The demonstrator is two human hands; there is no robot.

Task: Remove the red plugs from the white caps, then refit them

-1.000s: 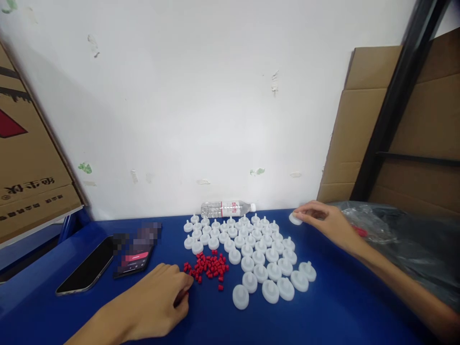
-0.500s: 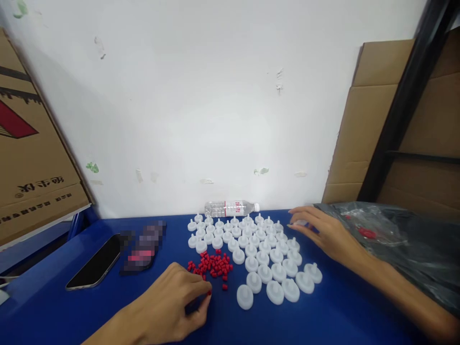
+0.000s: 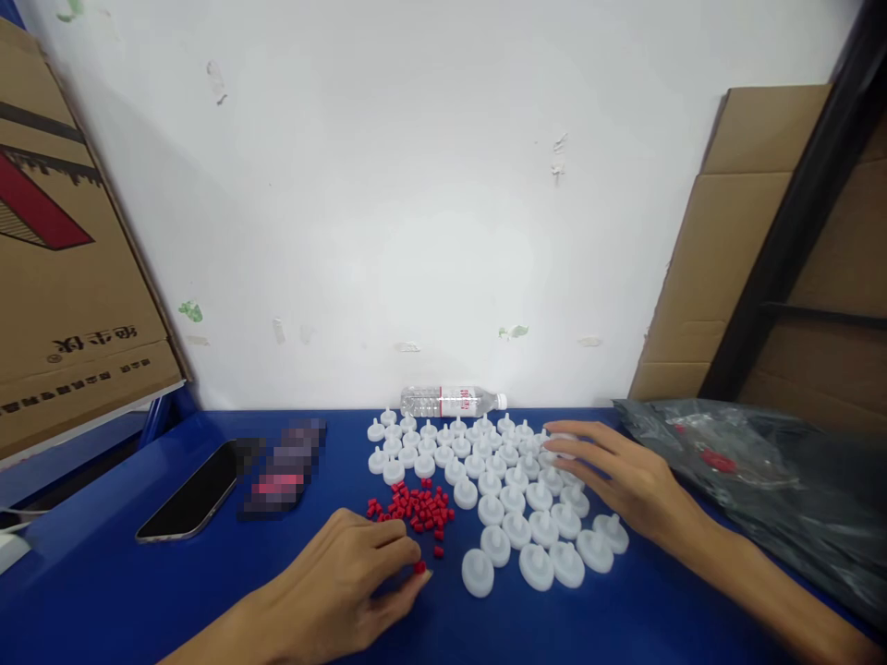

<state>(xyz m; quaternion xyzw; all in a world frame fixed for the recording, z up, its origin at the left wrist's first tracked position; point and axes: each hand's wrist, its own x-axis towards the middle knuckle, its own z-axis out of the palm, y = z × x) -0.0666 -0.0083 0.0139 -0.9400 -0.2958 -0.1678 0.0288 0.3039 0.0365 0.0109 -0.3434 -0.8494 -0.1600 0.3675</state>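
My left hand is closed in a pinch on a small red cap, just in front of a loose pile of similar red caps. To the right, a large group of white round plastic pieces, each with a short stem on top, stands on the blue table. Over the right back edge of that group reaches my right hand, its fingers stretched out and apart. White pieces beneath those fingers are partly hidden, and contact is hard to make out.
A clear water bottle lies against the wall. Two phones, one black-screened and one blurred out, lie at left. A dark plastic bag covers the right side. Cardboard stands at left, more cardboard at right.
My right hand has moved left, further over the white pieces. My left hand has shifted slightly right with the red cap still pinched. The whole view has turned slightly.
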